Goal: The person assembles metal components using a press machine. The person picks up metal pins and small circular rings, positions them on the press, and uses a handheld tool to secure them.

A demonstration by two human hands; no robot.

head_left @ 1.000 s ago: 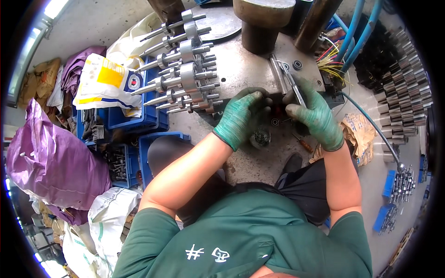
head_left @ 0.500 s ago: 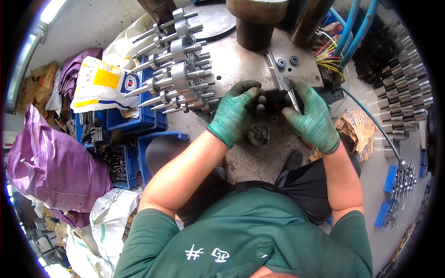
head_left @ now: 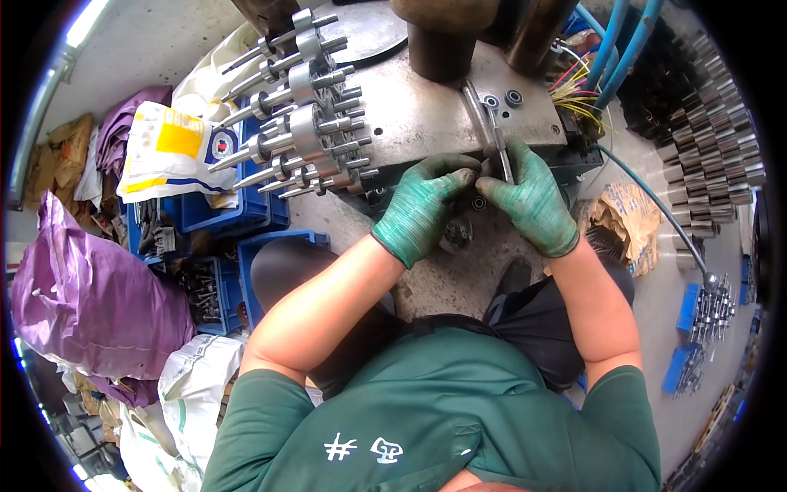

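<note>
Both my hands wear green gloves with darkened fingers and meet close together in front of the steel press bed (head_left: 402,123). My right hand (head_left: 534,201) pinches a slim metal shaft (head_left: 502,152) that points away from me. The left hand (head_left: 422,205) is closed, thumb against fingers; whatever it may hold is hidden. On the bed, just beyond the hands, lies a metal rod (head_left: 474,102). Two small bearings (head_left: 514,98) rest beside it, one partly behind the shaft's tip. Below the hands another small ring (head_left: 479,202) shows.
Stacked shafts with thick round collars (head_left: 303,131) stand on the bed's left. The press ram (head_left: 443,41) rises at the back. Blue crates (head_left: 275,238) and a purple sack (head_left: 98,295) lie left. Blue hoses (head_left: 611,49), crumpled brown paper (head_left: 627,221) and stacked metal cylinders (head_left: 713,139) are right.
My right hand has moved inward, toward the left hand, and the shaft in it stands straighter. The left hand has turned slightly. The whole view has shifted a little.
</note>
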